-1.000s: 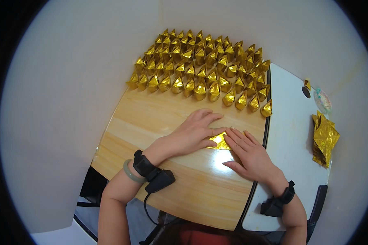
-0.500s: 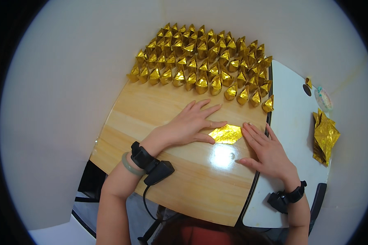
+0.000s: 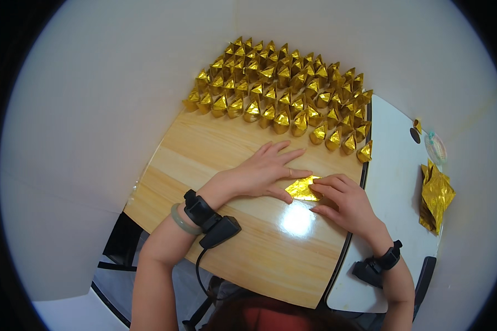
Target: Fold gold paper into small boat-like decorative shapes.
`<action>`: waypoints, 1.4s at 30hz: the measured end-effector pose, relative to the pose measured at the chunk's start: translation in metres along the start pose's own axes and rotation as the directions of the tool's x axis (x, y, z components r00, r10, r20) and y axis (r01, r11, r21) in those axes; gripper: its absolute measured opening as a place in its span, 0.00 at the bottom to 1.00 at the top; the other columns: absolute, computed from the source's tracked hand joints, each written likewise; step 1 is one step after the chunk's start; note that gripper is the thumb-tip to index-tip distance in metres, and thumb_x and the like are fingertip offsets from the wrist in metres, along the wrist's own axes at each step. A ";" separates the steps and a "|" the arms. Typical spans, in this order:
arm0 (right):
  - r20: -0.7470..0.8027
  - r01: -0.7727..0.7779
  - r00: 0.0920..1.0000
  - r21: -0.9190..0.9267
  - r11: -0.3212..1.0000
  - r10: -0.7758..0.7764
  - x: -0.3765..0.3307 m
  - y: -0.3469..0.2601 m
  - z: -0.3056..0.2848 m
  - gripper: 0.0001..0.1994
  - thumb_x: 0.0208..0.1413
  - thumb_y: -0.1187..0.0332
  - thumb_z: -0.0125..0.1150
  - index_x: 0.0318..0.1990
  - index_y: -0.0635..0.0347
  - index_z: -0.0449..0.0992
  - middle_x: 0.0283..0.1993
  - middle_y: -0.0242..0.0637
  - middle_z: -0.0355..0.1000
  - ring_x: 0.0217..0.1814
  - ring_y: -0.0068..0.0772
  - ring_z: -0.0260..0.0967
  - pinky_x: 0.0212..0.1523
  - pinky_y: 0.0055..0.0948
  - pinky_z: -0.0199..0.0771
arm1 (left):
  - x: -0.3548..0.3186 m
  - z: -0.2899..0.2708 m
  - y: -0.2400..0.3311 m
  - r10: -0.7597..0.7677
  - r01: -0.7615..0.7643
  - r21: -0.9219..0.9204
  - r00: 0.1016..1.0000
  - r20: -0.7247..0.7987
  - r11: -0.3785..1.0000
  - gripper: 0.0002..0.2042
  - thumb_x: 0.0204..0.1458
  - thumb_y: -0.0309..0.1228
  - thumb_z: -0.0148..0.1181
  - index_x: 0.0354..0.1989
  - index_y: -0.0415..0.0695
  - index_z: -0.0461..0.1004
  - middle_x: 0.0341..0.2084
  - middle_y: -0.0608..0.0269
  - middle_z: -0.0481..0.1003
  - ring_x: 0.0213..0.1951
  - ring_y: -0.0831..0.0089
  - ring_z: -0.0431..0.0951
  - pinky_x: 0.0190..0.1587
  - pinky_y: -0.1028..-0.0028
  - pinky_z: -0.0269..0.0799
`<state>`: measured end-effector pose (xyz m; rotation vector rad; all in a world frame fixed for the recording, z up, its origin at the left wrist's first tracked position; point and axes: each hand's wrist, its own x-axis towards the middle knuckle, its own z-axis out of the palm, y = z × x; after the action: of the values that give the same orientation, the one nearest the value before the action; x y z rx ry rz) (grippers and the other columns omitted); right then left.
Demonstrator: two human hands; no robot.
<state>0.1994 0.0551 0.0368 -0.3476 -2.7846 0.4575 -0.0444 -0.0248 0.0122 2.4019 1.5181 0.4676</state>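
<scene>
While both hands press down at mid-worktop, the gold foil sheet (image 3: pixel 302 189) lies flat between them, partly hidden under fingertips, so its full outline is hard to read; what shows is a crinkled, shiny, roughly triangular fold; the left hand (image 3: pixel 262 171) lies spread and flat, fingers splayed, thumb and forefinger touching the sheet's left edge, its grip open and clasping nothing; the right hand (image 3: pixel 345 203) rests with fingers loosely curled, fingertips on the sheet's right edge, pressing rather than pinching; the wooden worktop (image 3: pixel 204 154) is pale, glossy, with a bright glare spot; folded gold paper pieces (image 3: pixel 281 91) crowd its far edge in rows; a loose stack of gold sheets (image 3: pixel 435 196) sits right on a white surface (image 3: pixel 389 165).
</scene>
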 end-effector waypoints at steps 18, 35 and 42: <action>-0.213 0.066 0.974 -0.052 0.996 -0.076 -0.003 0.010 0.010 0.11 0.42 0.69 0.68 0.35 0.56 0.75 0.37 0.31 0.73 0.39 0.34 0.71 0.35 0.30 0.74 | 0.009 0.000 0.035 0.036 -0.051 -0.074 0.981 -0.192 0.996 0.11 0.43 0.35 0.66 0.33 0.44 0.77 0.33 0.65 0.71 0.37 0.65 0.72 0.35 0.68 0.71; -0.085 -0.361 0.918 0.232 0.903 0.388 -0.002 0.008 0.016 0.07 0.51 0.68 0.63 0.34 0.57 0.73 0.29 0.33 0.69 0.32 0.37 0.68 0.31 0.33 0.69 | 0.011 0.011 0.050 -0.506 0.391 -0.537 0.859 -0.077 0.747 0.06 0.48 0.29 0.62 0.28 0.39 0.75 0.22 0.56 0.77 0.25 0.66 0.78 0.30 0.71 0.72; -0.029 -0.400 0.912 0.157 0.903 0.409 0.003 0.006 0.016 0.10 0.51 0.69 0.62 0.39 0.56 0.69 0.28 0.34 0.68 0.31 0.37 0.68 0.30 0.34 0.68 | 0.009 0.012 0.052 -0.453 0.371 -0.393 0.881 -0.139 0.841 0.06 0.47 0.30 0.62 0.27 0.40 0.74 0.20 0.57 0.75 0.24 0.63 0.75 0.28 0.67 0.70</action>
<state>0.1927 0.0568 0.0212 -0.8984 -2.5928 0.7293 0.0069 -0.0392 0.0223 1.7240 1.8048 0.8548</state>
